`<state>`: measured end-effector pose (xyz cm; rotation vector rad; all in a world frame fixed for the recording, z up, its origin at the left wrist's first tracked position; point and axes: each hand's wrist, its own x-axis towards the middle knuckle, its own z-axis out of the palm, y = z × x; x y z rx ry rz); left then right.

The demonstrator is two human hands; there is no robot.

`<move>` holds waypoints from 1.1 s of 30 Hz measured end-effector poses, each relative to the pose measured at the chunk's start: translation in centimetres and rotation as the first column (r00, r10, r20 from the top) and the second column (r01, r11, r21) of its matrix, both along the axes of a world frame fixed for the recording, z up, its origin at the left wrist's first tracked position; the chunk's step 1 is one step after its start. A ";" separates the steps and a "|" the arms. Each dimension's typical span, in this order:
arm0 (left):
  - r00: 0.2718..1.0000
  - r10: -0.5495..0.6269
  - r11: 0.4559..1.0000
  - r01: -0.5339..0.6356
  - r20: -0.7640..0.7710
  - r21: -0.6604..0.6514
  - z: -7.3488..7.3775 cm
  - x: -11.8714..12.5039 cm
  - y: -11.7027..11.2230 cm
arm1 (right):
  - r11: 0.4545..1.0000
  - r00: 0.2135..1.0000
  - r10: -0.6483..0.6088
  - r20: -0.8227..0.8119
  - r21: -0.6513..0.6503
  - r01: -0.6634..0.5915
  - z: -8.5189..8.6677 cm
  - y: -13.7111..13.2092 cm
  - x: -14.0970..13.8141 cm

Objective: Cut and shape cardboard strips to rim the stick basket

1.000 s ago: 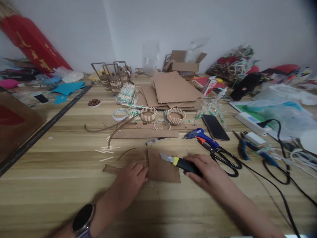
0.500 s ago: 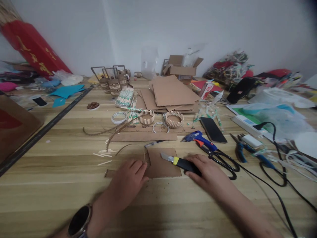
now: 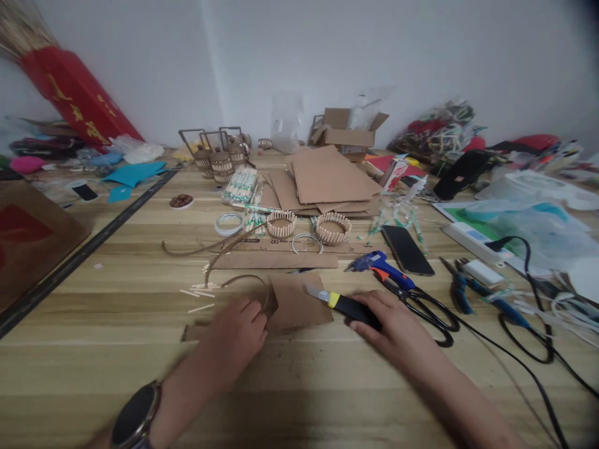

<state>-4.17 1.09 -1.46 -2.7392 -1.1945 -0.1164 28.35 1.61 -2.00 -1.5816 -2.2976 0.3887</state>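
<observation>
Utility knife (image 3: 350,307): one, gripped in right hand (image 3: 389,321) | cardboard square (image 3: 297,304): one, between hands | left hand (image 3: 238,332): curled, cannot tell pinch

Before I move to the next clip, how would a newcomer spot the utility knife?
On the near side of the wooden table, find the right hand. It grips the utility knife, blade pointing left. A yellow collar between black handle and blade sets it apart from the blue glue gun beyond.
</observation>
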 end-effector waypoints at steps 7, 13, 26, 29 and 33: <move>0.998 0.051 0.998 -0.053 -0.049 -0.038 0.0 -1.1 1.4 | 1.000 1.000 0.026 -0.008 0.002 -0.026 0.0 0.1 -0.4; 0.997 0.067 0.996 -0.065 -0.031 0.055 2.2 -2.3 2.8 | 0.997 0.997 0.075 0.036 0.022 -0.076 0.2 -0.4 -0.2; 0.993 -0.006 1.000 0.008 0.122 -0.008 2.6 -1.1 8.7 | 0.943 0.951 0.303 0.067 -0.161 -0.290 0.9 -3.2 -0.9; 0.978 0.028 0.999 -0.018 0.206 -0.048 2.5 -1.2 7.5 | 0.945 0.950 0.306 0.065 -0.144 -0.294 0.4 -3.7 -0.6; 0.995 0.016 0.964 0.011 0.102 -0.267 2.1 -1.7 4.9 | 0.939 0.943 0.326 0.066 -0.133 -0.316 0.1 -4.2 -0.9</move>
